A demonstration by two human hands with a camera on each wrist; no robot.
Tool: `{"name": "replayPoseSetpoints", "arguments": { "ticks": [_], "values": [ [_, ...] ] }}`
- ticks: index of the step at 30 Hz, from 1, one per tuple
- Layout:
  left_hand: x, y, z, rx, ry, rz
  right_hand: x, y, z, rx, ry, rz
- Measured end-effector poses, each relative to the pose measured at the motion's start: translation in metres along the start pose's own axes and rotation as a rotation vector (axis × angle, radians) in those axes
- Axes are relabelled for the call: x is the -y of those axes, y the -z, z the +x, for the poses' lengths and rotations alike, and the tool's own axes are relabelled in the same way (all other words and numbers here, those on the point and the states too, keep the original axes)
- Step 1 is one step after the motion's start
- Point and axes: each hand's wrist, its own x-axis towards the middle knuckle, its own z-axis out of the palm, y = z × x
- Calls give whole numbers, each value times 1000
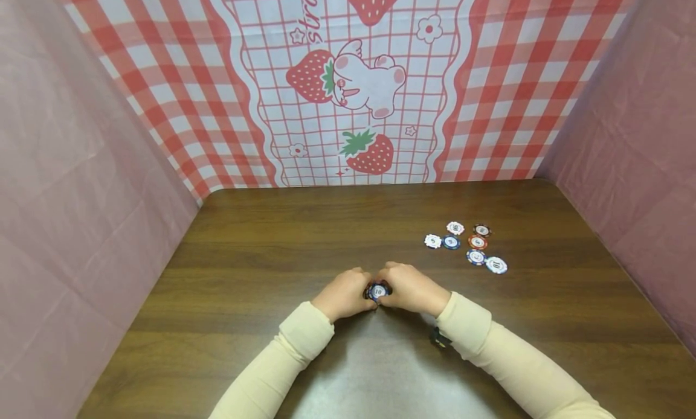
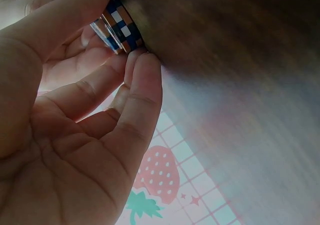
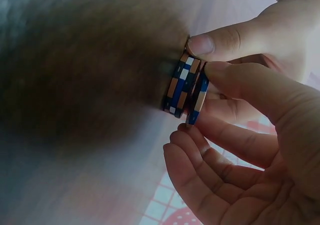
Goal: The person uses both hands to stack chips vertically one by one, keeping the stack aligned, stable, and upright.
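Observation:
Near the middle of the table, a short stack of poker chips (image 3: pixel 179 87) stands between the two hands. The left hand (image 1: pixel 344 293) grips the stack's side, its thumb and fingertips at the edges in the left wrist view. From the other side, the right hand (image 1: pixel 412 288) pinches a blue poker chip (image 3: pixel 199 102) with tan edge marks between thumb and fingers. This chip sits tilted at the top of the stack, a narrow gap showing on one side. Its face, marked 10, is visible in the head view. The fingers partly hide the lower chips.
Several loose chips lie to the right: white chips (image 1: pixel 455 228), blue chips (image 1: pixel 476 257), a red chip (image 1: pixel 477 242) and a black chip (image 1: pixel 482 230). A strawberry-print cloth (image 1: pixel 348 93) hangs behind the wooden table (image 1: pixel 261 244), and pink cloth (image 1: pixel 614 135) lines the sides.

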Motion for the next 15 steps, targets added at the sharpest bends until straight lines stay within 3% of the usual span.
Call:
{"name": "replayPoseSetpoints", "arguments": {
  "ticks": [15],
  "values": [
    [0,0,0,-15,-4,8,1,-4,1,-6,12,-5]
  ]
}}
